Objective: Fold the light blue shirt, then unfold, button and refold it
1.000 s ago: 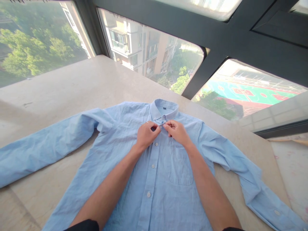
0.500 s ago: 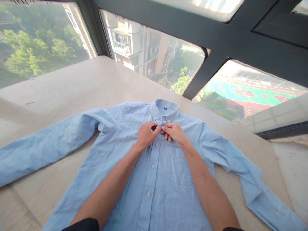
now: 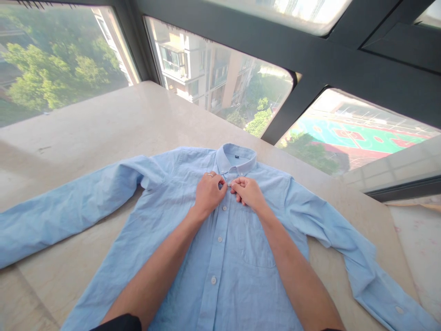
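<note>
A light blue button-up shirt (image 3: 220, 271) lies face up on a beige stone ledge (image 3: 103, 124), sleeves spread out to both sides. My left hand (image 3: 208, 193) and my right hand (image 3: 246, 192) meet just below the collar (image 3: 236, 158). Both are closed in a pinch on the shirt's front placket at the top button. A ring shows on a finger of my left hand. The buttons lower down the placket look fastened. A chest pocket (image 3: 257, 239) lies under my right forearm.
Large windows with dark frames (image 3: 310, 64) run along the far edge of the ledge, showing trees, buildings and a sports court below. The left sleeve (image 3: 62, 216) reaches the left edge of view; the right sleeve (image 3: 365, 271) runs to the lower right corner.
Both hands have stayed at the top of the placket, shifting slightly down and together. The shirt has not moved.
</note>
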Demonstrator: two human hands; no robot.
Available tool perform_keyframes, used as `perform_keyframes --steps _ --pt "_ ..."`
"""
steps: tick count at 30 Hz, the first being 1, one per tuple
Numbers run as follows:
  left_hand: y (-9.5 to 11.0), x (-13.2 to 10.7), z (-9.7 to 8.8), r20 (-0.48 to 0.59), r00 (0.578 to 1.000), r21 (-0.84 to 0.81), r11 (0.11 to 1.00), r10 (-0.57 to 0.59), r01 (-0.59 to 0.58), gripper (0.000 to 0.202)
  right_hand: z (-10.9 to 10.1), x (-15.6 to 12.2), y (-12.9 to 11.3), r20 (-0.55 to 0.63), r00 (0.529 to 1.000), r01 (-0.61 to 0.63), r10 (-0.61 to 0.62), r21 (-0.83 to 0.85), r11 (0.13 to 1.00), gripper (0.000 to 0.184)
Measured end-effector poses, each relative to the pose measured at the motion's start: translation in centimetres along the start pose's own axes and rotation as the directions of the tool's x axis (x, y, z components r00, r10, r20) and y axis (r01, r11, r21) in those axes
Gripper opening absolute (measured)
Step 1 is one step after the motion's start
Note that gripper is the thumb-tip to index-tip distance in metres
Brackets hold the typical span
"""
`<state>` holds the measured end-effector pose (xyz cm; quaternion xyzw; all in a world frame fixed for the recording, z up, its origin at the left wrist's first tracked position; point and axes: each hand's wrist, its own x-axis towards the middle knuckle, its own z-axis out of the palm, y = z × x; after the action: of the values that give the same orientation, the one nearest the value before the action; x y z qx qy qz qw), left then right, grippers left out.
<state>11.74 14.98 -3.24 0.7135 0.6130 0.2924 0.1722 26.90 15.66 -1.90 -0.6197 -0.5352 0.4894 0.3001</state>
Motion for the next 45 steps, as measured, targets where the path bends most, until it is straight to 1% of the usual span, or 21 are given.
perform_keyframes --steps 2,4,6,8,10,12,16,18,20,23,26,28,29,30,31,32,35,37,39,41,45 --pt "-0.3 0.0 -0.1 -0.006 0.999 0.038 0.998 0.048 -0.048 0.010 0.1 0.0 0.3 -0.082 0.993 0.081 -0.086 -0.064 0.995 0.019" --pt "-0.5 0.0 -0.1 -0.005 0.995 0.083 0.991 0.101 -0.101 0.021 0.2 0.1 0.8 -0.156 0.968 0.177 -0.195 -0.126 0.976 0.021" --pt "-0.6 0.1 -0.1 0.033 0.988 0.132 0.979 0.151 -0.154 0.028 0.2 0.3 1.3 -0.193 0.934 0.266 -0.299 -0.179 0.947 0.022" --pt "-0.7 0.1 0.0 0.093 0.978 0.158 0.967 0.187 -0.200 0.032 0.2 0.6 1.8 -0.213 0.910 0.322 -0.355 -0.174 0.930 0.022" --pt "-0.7 0.1 0.1 0.131 0.971 0.156 0.963 0.200 -0.219 0.036 0.1 0.8 2.1 -0.239 0.910 0.328 -0.340 -0.090 0.940 0.023" --pt "-0.9 0.3 0.2 0.132 0.972 0.137 0.968 0.194 -0.212 0.038 -0.1 1.0 2.2 -0.272 0.915 0.314 -0.297 0.020 0.949 0.025" --pt "-1.2 1.1 -0.1 0.102 0.987 0.090 0.987 0.122 -0.131 0.043 -0.3 1.3 2.2 -0.322 0.912 0.316 -0.255 0.154 0.936 0.027" --pt "-1.1 1.9 -0.5 0.115 0.990 0.110 0.989 0.085 -0.097 0.048 -0.3 1.4 2.2 -0.334 0.910 0.322 -0.245 0.197 0.926 0.026" --pt "-0.7 3.1 -1.2 0.150 0.985 0.178 0.977 0.090 -0.117 0.050 -0.3 1.5 2.2 -0.338 0.909 0.328 -0.242 0.225 0.918 0.026" --pt "0.2 5.3 -2.2 0.257 0.948 0.257 0.932 0.189 -0.256 0.046 -0.4 1.5 2.2 -0.342 0.908 0.332 -0.241 0.240 0.912 0.026" --pt "0.7 7.6 -2.8 0.393 0.874 0.239 0.886 0.286 -0.398 0.048 -0.4 1.5 2.1 -0.341 0.912 0.322 -0.227 0.253 0.912 0.028" --pt "0.7 8.9 -2.9 0.478 0.832 0.233 0.873 0.281 -0.429 0.051 -0.4 1.5 2.0 -0.336 0.916 0.314 -0.220 0.257 0.914 0.028" --pt "0.6 9.4 -2.9 0.509 0.819 0.237 0.872 0.265 -0.429 0.050 -0.5 1.4 2.0 -0.334 0.917 0.310 -0.217 0.257 0.916 0.029" --pt "0.5 9.8 -2.8 0.521 0.817 0.241 0.877 0.246 -0.417 0.046 -0.5 1.4 1.9 -0.333 0.918 0.307 -0.214 0.256 0.917 0.030" --pt "0.3 10.0 -2.7 0.508 0.832 0.243 0.889 0.226 -0.389 0.040 -0.5 1.4 1.9 -0.333 0.919 0.304 -0.212 0.254 0.918 0.030" --pt "0.2 10.1 -2.5 0.469 0.859 0.241 0.906 0.206 -0.349 0.033 -0.5 1.3 1.8 -0.331 0.920 0.301 -0.210 0.252 0.920 0.030" --pt "-0.1 9.5 -1.6 0.278 0.953 0.214 0.959 0.125 -0.188 0.020 -0.4 1.2 1.8 -0.318 0.925 0.291 -0.209 0.238 0.927 0.029" --pt "-0.2 8.7 -0.7 0.167 0.983 0.185 0.977 0.071 -0.102 0.017 -0.4 1.2 1.8 -0.314 0.926 0.286 -0.208 0.226 0.931 0.029" --pt "-0.2 7.9 0.2 0.084 0.996 0.159 0.987 0.024 -0.037 0.017 -0.4 1.2 1.8 -0.320 0.925 0.281 -0.205 0.214 0.935 0.029" --pt "-0.2 7.4 0.8 0.034 0.999 0.138 0.990 -0.012 0.007 0.018 -0.4 1.2 1.9 -0.322 0.924 0.278 -0.205 0.200 0.940 0.029" --pt "-0.3 7.1 1.1 0.028 1.000 0.105 0.994 -0.003 0.000 0.018 -0.4 1.3 2.0 -0.326 0.922 0.280 -0.211 0.182 0.943 0.029"
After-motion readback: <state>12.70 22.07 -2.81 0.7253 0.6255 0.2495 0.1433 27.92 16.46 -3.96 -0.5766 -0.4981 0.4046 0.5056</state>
